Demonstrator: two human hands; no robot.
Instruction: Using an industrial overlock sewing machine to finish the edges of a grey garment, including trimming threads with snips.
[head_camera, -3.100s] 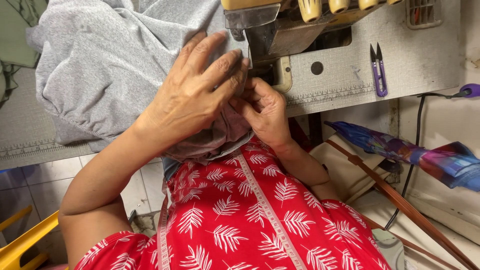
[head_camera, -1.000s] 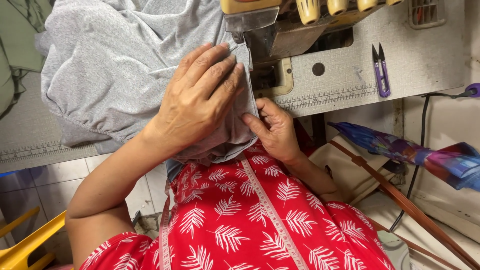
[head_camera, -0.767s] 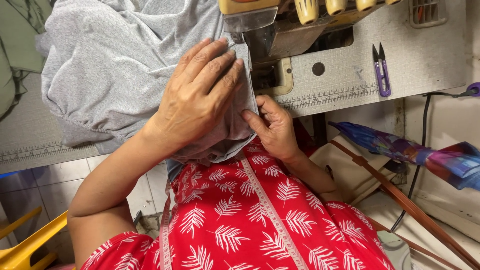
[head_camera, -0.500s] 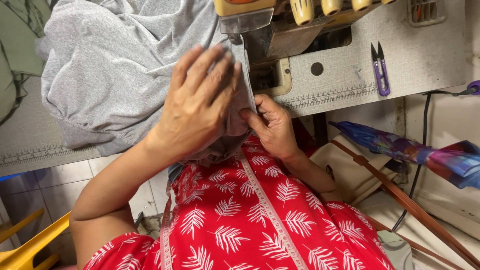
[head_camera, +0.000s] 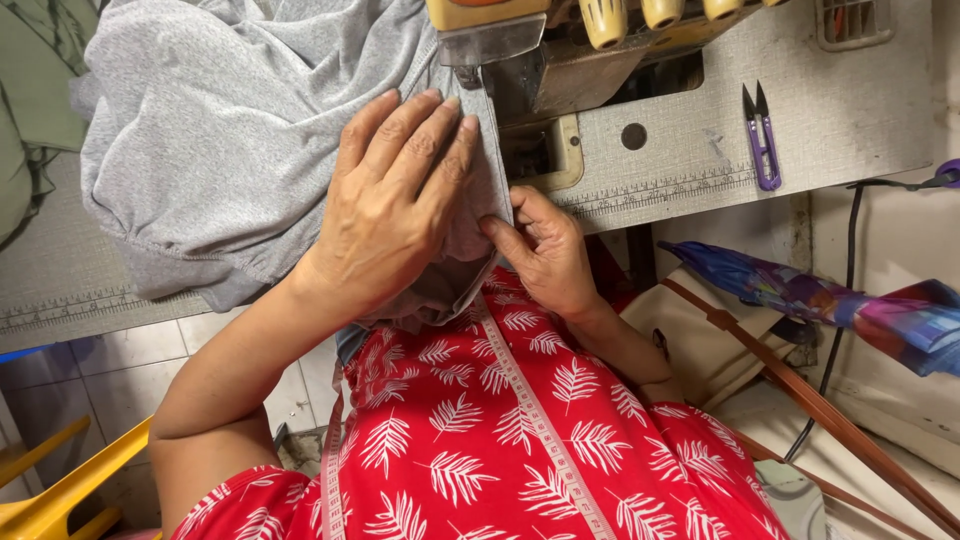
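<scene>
The grey fabric (head_camera: 240, 150) lies bunched over the near edge of the desk (head_camera: 830, 130), spreading from about nine o'clock toward the centre, with its folded edge running up under the sewing machine (head_camera: 530, 50) at twelve o'clock. A loose part of the cloth hangs off the desk edge toward the person's lap.

The left hand (head_camera: 395, 205) lies palm down on the fabric, fingers spread and extended toward twelve o'clock, tips just short of the machine's metal foot area; it presses the cloth flat and grips nothing. Its forearm comes in from seven o'clock. The right hand (head_camera: 545, 250) sits just beside it at about four o'clock from the left hand, below the desk edge, fingers curled, thumb and forefinger pinching the fabric's folded edge. Its wrist bends back toward five o'clock.

The machine's head and its yellowish knobs (head_camera: 660, 12) crowd the space directly beyond the fingertips. A printed ruler strip (head_camera: 660, 188) runs along the desk's front edge. At two o'clock, well apart from the hands, a pair of purple thread snips (head_camera: 762, 135) lies on the desk. A measuring tape (head_camera: 540, 420) hangs over the red leaf-patterned garment (head_camera: 480, 440) at six o'clock. A folded multicoloured umbrella (head_camera: 820, 305) lies at three to four o'clock, and a yellow chair (head_camera: 60, 490) shows at eight o'clock.
</scene>
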